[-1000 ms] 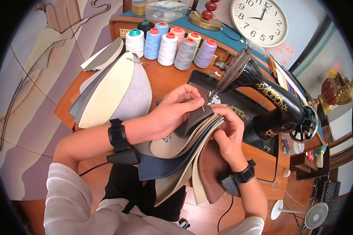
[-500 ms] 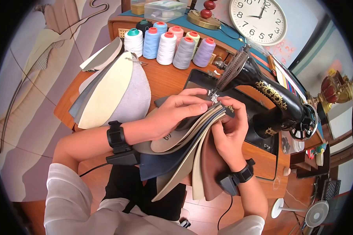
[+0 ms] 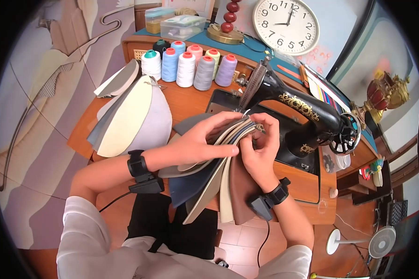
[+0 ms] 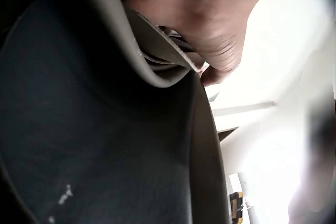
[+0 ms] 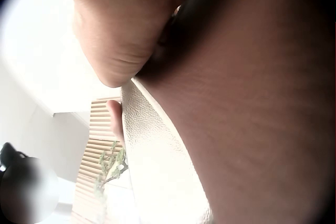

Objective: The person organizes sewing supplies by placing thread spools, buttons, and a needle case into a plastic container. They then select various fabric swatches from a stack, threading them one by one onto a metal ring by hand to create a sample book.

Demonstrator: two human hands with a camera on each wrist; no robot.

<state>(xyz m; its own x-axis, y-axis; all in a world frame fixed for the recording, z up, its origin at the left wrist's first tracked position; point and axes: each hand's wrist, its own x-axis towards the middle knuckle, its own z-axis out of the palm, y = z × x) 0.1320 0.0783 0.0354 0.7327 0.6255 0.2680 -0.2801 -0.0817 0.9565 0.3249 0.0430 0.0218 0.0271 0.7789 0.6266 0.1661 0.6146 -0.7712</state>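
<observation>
A fan of leather swatches (image 3: 244, 197) in brown, cream, navy and grey hangs between my two hands. My left hand (image 3: 202, 144) grips the stack from the left, its thumb lying across the swatches and its fingers behind them. On the right, my right hand (image 3: 260, 151) pinches the gathered narrow end between thumb and fingers. In the left wrist view a dark swatch (image 4: 105, 129) and a folded greyish one hang below the hand. The right wrist view shows a brown swatch (image 5: 252, 119) beside a cream grained one (image 5: 152, 145).
A black sewing machine (image 3: 288, 93) stands just beyond the hands. A second swatch fan (image 3: 125, 116) lies on the wooden table (image 3: 186, 97) at left. Several thread cones (image 3: 186, 69) stand behind, with a plastic box (image 3: 184, 28) and a wall clock (image 3: 286, 25) farther back.
My left thumb has swung down across the stack, and the left fingers have gone behind it. The gathered end has come away from the machine's needle area. The head view has shifted slightly.
</observation>
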